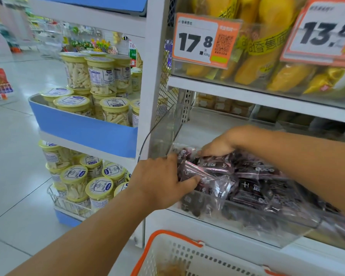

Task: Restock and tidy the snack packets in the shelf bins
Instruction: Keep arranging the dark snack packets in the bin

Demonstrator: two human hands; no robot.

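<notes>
Both our hands reach into the clear bin point(247, 218): left hand point(159, 182) grips a dark purple packet point(195, 172) at the bin's left end, right hand point(219, 144) pinches packets point(253, 188) just behind.

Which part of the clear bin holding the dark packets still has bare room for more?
Free: the back of the clear bin, bare floor between its left wall and the right hand. Crowded: the front, where dark purple packets pile against the front wall. The left hand holds packets at the front-left corner; the right hand presses the pile top.
</notes>
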